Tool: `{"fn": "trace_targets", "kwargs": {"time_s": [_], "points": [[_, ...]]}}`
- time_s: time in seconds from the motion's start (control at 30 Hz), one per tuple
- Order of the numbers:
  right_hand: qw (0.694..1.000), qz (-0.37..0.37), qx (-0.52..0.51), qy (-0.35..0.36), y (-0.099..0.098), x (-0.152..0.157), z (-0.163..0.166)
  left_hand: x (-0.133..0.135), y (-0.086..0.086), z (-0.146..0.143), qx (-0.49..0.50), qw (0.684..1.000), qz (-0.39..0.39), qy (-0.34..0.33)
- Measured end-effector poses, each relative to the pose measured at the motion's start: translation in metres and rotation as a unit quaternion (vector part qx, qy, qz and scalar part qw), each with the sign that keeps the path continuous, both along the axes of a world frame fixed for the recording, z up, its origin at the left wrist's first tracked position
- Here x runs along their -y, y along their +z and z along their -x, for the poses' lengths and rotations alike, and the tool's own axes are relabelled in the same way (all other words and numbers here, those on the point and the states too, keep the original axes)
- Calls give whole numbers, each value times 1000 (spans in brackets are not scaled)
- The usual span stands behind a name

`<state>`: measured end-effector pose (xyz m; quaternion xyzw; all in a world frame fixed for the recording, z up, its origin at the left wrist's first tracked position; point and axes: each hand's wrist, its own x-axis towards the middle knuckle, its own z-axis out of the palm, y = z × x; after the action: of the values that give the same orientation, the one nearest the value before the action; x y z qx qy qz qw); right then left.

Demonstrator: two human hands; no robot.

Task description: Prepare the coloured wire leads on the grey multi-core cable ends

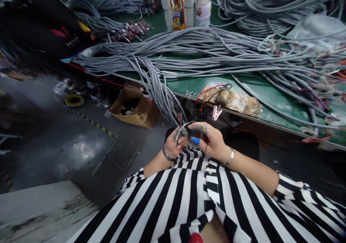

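Note:
My left hand [177, 142] is closed around the end of a grey cable, with thin coloured wires [180, 118] sticking up above its fingers. My right hand [212, 140] is just beside it, thumb and index finger apart, with no held thing visible between them. A blue cover [195, 140] sits on its thumb, and greyish tape wraps a finger. From the table edge a bundle of grey cables [155, 81] hangs down to my left hand. Whether the right fingertips touch a strand of wire is too small to tell.
Long grey cables [194, 43] lie across the green table [173, 84]. A cardboard piece [240, 104] with tape and a pink clip [216, 112] are at its front edge. Behind stand a bottle [203, 7] and a scissors holder [178, 16]. An open cardboard box [144, 111] sits below.

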<state>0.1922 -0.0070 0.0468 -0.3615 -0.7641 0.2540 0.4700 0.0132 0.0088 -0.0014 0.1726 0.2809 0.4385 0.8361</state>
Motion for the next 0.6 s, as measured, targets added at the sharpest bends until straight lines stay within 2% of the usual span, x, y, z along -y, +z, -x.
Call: {"fn": "trace_targets", "kwargs": {"time_s": [0.07, 0.13, 0.27, 0.43, 0.53, 0.6], "points": [[999, 23, 28, -17, -1, -2, 4, 3, -3, -4, -6, 1000, 11, -11], [999, 14, 46, -11, -5, -6, 6, 4, -5, -6, -8, 1000, 5, -22], [995, -11, 85, 51, -10, -13, -4, 4, -7, -5, -7, 997, -26, -68], [990, 27, 91, 108, -19, -17, -30, 2, -12, 1, -11, 991, -56, -125], [994, 52, 76, 63, -35, -22, -44, -1, -17, 3, -26, 988, -62, -137], [995, 72, 69, -10, -49, -25, -52, -5, -18, 4, -38, 989, -72, -123]]}}
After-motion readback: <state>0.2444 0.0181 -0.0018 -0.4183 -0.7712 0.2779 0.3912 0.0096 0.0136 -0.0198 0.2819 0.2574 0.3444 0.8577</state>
